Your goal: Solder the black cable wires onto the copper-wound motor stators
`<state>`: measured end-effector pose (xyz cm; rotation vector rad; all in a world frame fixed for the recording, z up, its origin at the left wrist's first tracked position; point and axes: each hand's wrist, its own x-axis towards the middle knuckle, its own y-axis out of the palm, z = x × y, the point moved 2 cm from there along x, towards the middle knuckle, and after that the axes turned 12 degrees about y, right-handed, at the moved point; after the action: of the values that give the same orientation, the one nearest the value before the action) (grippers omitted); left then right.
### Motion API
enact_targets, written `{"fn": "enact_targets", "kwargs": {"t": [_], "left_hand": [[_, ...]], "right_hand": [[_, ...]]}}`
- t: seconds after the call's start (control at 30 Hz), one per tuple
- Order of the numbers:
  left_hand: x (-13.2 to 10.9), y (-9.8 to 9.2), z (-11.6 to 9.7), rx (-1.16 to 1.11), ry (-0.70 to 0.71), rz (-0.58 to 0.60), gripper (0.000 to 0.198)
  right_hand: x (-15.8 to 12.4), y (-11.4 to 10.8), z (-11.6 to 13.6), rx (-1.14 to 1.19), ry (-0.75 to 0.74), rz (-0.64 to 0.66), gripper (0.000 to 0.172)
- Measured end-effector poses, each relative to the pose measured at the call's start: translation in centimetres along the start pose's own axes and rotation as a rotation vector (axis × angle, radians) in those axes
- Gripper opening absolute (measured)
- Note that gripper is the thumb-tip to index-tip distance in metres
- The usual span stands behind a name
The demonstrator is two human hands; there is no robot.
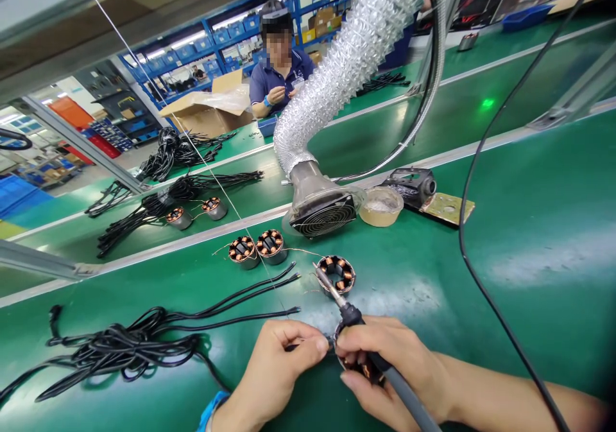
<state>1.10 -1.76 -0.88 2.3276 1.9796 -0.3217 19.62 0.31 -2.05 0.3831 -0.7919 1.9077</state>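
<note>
Near the front of the green bench, my right hand (pixel 404 361) is closed around a soldering iron (pixel 352 315), its tip pointing up and left. The same hand also grips a motor stator with copper windings (pixel 370 373), mostly hidden by my fingers. My left hand (pixel 274 371) is closed in a pinch on a thin black cable (pixel 291 348), whose end reaches the held stator. Just past the iron's tip, another stator (pixel 343 284) lies on the bench. A bundle of black cables (pixel 139 345) lies left of my left hand.
Two stators stand behind, one (pixel 244 262) beside the other (pixel 273 257). A fume extractor hood (pixel 308 188) hangs from a silver duct (pixel 332 79). Right of it are a round tub (pixel 381 207) and an iron holder (pixel 414 185). A co-worker (pixel 282 72) sits across the bench.
</note>
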Motion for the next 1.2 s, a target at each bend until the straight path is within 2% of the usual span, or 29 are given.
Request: {"fn": "enact_targets", "kwargs": {"t": [0.2,0.3,0.43,0.67,1.0,1.2], "left_hand": [[-0.2,-0.2,0.3,0.009,0.037,0.006,0.042],[-0.1,-0.6,1.1,-0.077,0.029,0.040,0.049],[0.0,-0.9,1.2,-0.146,-0.020,0.071,0.049],[-0.4,-0.4,0.3,0.000,0.026,0.043,0.040],[-1.7,0.4,-0.1,0.048,0.028,0.083,0.040],[-1.3,0.5,-0.1,0.127,0.084,0.089,0.046]], "right_hand": [[0.2,-0.6,0.0,0.022,-0.018,0.009,0.042],[0.4,-1.3,-0.1,-0.023,-0.064,-0.082,0.046],[0.5,-1.6,-0.5,-0.144,-0.010,-0.179,0.042],[-0.3,-0.3,-1.1,-0.208,0.089,-0.087,0.037],[-0.8,-0.1,-0.1,-0.170,0.029,-0.029,0.036],[-1.6,0.1,-0.1,-0.158,0.068,-0.069,0.035]]}}
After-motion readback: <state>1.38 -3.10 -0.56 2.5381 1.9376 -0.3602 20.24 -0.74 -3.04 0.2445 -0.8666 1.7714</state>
